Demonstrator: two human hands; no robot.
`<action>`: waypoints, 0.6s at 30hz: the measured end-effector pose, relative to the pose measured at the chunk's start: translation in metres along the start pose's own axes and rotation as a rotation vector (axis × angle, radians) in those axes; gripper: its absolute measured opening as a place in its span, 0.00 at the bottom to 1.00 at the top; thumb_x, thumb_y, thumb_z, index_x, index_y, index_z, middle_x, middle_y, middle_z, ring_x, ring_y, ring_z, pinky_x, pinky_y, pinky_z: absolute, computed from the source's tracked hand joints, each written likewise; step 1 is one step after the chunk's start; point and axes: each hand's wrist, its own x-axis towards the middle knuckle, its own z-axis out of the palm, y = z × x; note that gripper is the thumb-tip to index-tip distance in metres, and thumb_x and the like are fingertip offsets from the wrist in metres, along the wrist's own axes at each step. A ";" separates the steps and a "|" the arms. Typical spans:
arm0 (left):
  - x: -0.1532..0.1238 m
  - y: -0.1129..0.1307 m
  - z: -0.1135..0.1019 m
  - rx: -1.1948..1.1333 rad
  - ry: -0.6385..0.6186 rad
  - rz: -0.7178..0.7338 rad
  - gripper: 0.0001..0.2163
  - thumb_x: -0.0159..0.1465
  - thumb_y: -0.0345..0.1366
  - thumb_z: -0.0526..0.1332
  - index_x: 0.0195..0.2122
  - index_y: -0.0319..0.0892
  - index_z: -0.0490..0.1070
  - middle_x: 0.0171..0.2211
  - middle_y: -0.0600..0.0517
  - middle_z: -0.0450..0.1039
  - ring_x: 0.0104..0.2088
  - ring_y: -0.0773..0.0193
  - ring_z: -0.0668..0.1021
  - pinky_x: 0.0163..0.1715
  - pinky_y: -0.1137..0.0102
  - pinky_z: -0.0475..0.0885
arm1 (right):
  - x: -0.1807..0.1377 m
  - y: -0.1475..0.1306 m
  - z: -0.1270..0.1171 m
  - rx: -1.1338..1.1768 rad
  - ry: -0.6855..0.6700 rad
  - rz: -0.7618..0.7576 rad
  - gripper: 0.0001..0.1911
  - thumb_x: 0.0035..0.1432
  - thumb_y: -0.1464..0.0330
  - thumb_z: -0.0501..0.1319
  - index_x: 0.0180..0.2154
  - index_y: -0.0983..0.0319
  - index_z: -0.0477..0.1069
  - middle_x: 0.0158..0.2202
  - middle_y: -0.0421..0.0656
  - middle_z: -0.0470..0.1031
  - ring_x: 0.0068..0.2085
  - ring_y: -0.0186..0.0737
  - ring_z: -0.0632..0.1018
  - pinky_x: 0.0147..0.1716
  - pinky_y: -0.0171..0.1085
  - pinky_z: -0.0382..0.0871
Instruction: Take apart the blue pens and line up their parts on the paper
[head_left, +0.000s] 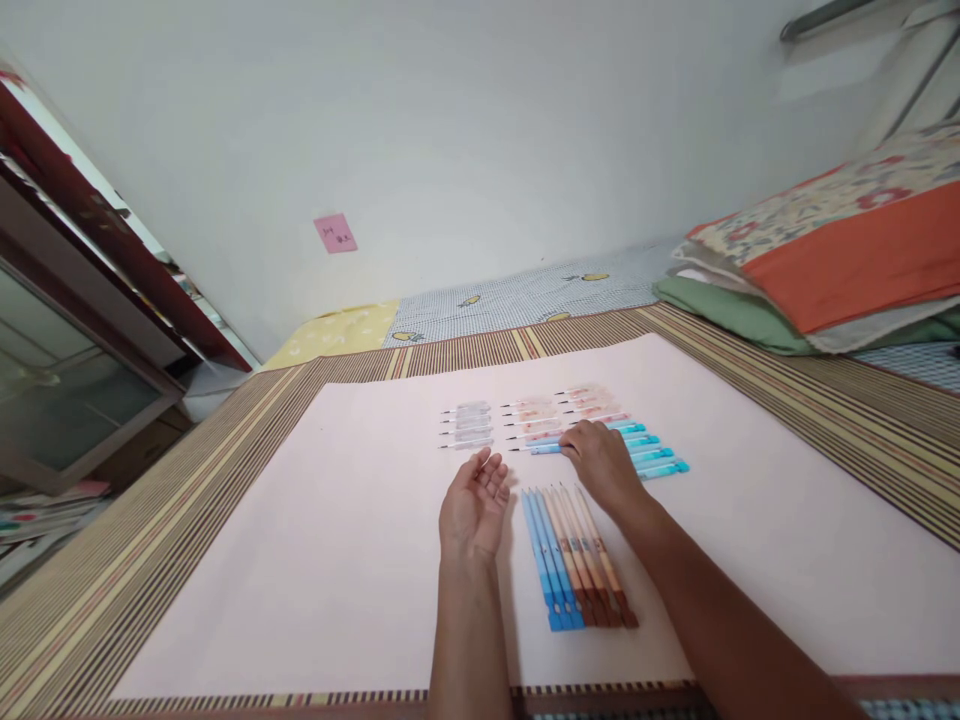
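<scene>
Two bare hands work above a sheet of smooth, pale pink paper (300,560). Near its middle, the right hand (604,460) is palm down, its fingers bent and drawn together on a light-blue pen (547,449). This pen lies with its long axis running left to right, its thin dark tip pointing left; the hand covers part of it. The left hand (475,505) is just beyond the tip's near side, palm up, half open with fingers loosely curled, holding nothing.

Just beyond, slender pens lie sideways in columns, tips also to the left: four translucent grey pens (471,433) and peach-toned pens (531,415). Right of the right hand, glossy turquoise pen ends (660,455) are stacked in a slanting line.

Between the forearms, a row of blue pens (551,570) and brown pens (592,570) lies lengthwise, tapered tips pointing away from the person, wider ends nearer. Their barrels are straight and shade from pale to deep colour.

Beneath the paper is a striped woven mat (180,480); folded cloth with orange and floral panels (855,250) lies at the right.
</scene>
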 end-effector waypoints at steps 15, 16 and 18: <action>-0.001 -0.001 0.002 0.003 -0.003 -0.005 0.05 0.65 0.29 0.60 0.39 0.34 0.75 0.32 0.46 0.76 0.28 0.67 0.78 0.23 0.76 0.70 | -0.001 -0.001 0.005 0.002 0.044 0.010 0.06 0.64 0.71 0.60 0.35 0.61 0.75 0.39 0.46 0.76 0.42 0.45 0.71 0.39 0.40 0.53; -0.001 -0.001 0.002 0.004 -0.004 -0.005 0.05 0.65 0.29 0.60 0.39 0.34 0.75 0.32 0.46 0.76 0.28 0.67 0.78 0.23 0.76 0.71 | -0.001 0.000 0.006 0.003 0.046 0.008 0.06 0.64 0.71 0.60 0.35 0.61 0.75 0.39 0.46 0.76 0.42 0.45 0.71 0.39 0.40 0.53; -0.001 -0.001 0.002 0.004 -0.005 -0.007 0.05 0.65 0.29 0.60 0.39 0.34 0.75 0.32 0.46 0.76 0.28 0.67 0.78 0.24 0.76 0.71 | -0.001 0.000 0.006 0.004 0.050 0.005 0.06 0.65 0.71 0.60 0.35 0.61 0.75 0.38 0.46 0.76 0.42 0.45 0.71 0.38 0.40 0.52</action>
